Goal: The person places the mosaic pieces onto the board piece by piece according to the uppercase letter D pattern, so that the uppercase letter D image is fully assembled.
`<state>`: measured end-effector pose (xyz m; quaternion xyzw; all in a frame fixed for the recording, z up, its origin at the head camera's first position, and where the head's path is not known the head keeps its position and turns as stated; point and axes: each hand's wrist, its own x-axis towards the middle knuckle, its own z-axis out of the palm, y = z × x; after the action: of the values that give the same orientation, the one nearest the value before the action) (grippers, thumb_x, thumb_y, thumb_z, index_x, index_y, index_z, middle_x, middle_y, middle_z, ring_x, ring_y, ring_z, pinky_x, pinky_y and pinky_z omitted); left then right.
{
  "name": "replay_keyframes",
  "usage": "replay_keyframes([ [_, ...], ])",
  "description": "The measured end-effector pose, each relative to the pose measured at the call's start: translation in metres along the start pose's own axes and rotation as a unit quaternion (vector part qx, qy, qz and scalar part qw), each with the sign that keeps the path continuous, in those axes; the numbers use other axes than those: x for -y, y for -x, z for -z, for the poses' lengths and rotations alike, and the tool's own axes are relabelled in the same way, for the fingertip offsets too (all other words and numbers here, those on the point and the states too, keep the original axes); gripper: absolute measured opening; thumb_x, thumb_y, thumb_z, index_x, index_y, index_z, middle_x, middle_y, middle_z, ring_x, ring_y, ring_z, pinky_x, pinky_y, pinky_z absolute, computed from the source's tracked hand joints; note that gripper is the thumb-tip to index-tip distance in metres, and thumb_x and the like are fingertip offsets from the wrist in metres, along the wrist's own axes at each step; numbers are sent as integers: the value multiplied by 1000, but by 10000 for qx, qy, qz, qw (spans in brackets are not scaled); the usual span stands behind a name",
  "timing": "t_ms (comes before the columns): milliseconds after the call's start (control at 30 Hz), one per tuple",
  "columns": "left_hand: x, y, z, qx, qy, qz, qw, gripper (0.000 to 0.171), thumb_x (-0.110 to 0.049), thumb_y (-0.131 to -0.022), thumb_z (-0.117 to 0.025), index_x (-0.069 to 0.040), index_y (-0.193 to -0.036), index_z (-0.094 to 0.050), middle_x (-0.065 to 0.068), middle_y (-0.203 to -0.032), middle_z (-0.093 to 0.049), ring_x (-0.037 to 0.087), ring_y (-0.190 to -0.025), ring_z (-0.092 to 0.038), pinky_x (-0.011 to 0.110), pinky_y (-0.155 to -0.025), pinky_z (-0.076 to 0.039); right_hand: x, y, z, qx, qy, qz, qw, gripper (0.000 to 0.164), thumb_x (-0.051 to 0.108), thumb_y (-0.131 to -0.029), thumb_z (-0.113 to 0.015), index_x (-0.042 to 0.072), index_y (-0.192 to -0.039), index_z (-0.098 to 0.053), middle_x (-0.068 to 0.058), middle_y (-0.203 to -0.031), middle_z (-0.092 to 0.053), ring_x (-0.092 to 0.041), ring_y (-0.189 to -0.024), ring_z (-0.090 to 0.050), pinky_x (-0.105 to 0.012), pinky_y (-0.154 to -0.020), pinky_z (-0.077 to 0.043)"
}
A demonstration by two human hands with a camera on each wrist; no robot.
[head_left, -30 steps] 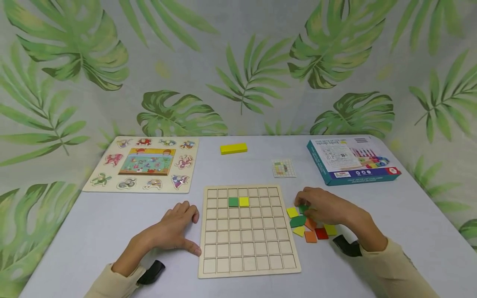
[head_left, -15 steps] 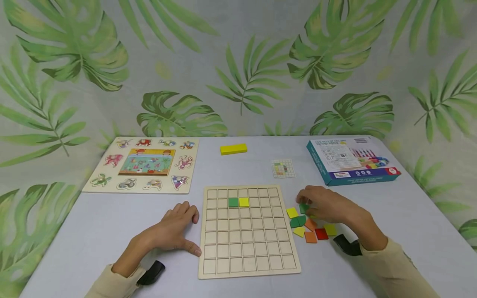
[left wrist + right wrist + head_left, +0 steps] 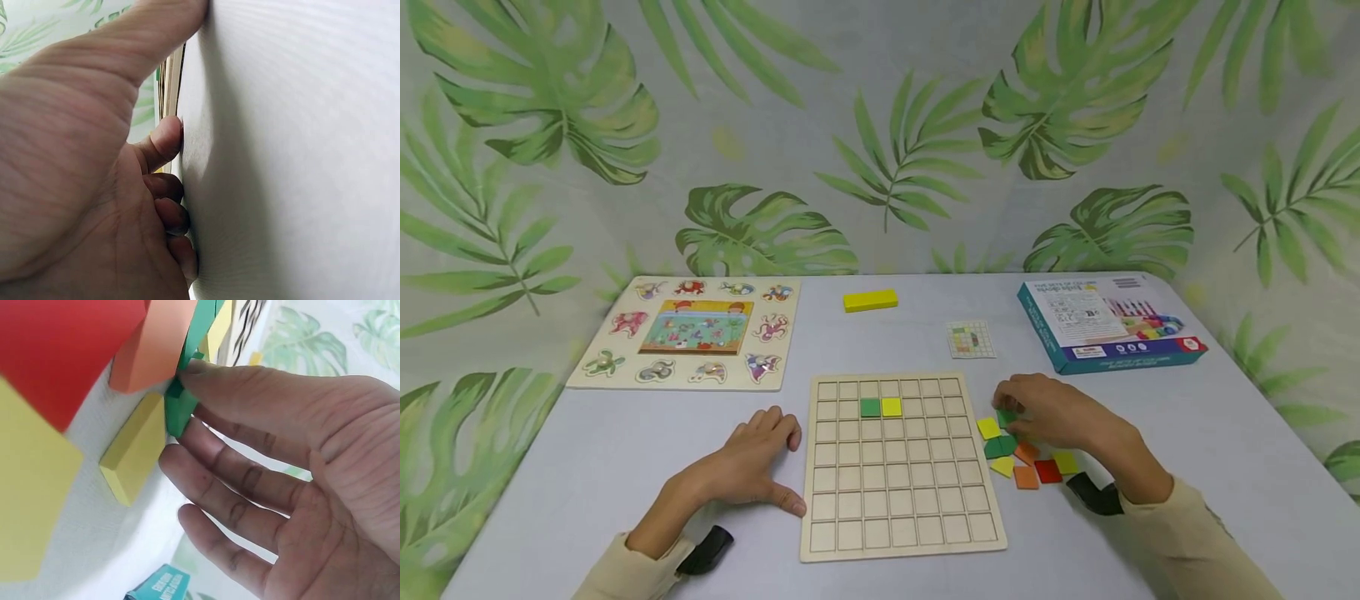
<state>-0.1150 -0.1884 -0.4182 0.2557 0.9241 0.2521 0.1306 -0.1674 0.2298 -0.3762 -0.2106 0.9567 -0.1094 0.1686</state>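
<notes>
A pale wooden grid board (image 3: 921, 500) lies on the table, with a green square tile (image 3: 870, 407) and a yellow square tile (image 3: 891, 407) side by side in its second row. My right hand (image 3: 1051, 412) is over the loose tiles just right of the board. Its thumb and fingertips pinch a small green tile (image 3: 180, 411), partly hidden by the thumb in the right wrist view. Near it lie a red tile (image 3: 1048, 471), an orange tile (image 3: 1026, 477) and several yellow and green ones. My left hand (image 3: 748, 458) rests on the table, its thumb tip touching the board's left edge.
A small printed grid card (image 3: 972, 339) lies behind the board. Farther back are a yellow block (image 3: 870, 300) and, at the right, a teal-sided box (image 3: 1112, 321). A sea-animal puzzle board (image 3: 617, 350) sits at the back left. Leaf-print cloth hangs behind the table.
The right hand has shifted slightly with the green tile between its fingers, first a little right and then back left. The left hand and the board stay where they were.
</notes>
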Motion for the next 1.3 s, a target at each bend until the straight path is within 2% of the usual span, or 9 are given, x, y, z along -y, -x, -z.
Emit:
replay_keyframes([
  [200,1,0,0,25,24,2,10000,74,-62,-59,-87,-19,-98,-42,-2,-91,-32,17,-89,-30,33,-74,-23,3,-5,6,-120,138,158,9997,25,19,-86,-77,12,-109,-69,1,-97,-64,-16,-87,-57,-41,-86,-54],
  [433,-3,1,4,101,19,-43,9999,74,-62,-61,-85,-17,-99,-42,-1,-92,-31,17,-89,-30,32,-74,-23,20,-14,15,-333,344,798,9957,21,21,-90,-74,11,-108,-70,0,-95,-65,-15,-85,-58,-38,-81,-52],
  [900,0,-1,2,62,4,-133,9999,73,-62,-61,-86,-17,-99,-41,-2,-91,-31,17,-88,-29,33,-74,-23,52,-46,9,-339,356,1369,9894,17,22,-90,-74,12,-104,-70,3,-92,-63,-13,-81,-55,-31,-76,-48],
  [1067,-1,-3,3,79,4,-59,10000,74,-62,-60,-86,-17,-99,-42,-1,-91,-32,17,-89,-30,33,-75,-24,63,-55,8,-397,447,1509,9867,19,22,-90,-75,11,-105,-71,1,-94,-66,-13,-83,-57,-33,-78,-50],
  [1300,-1,-2,3,135,1,-3,9999,74,-62,-60,-86,-17,-99,-42,-1,-92,-32,17,-89,-30,33,-75,-24,89,-66,5,-238,516,1698,9838,19,22,-91,-73,12,-106,-69,0,-97,-65,-14,-86,-60,-34,-78,-50],
])
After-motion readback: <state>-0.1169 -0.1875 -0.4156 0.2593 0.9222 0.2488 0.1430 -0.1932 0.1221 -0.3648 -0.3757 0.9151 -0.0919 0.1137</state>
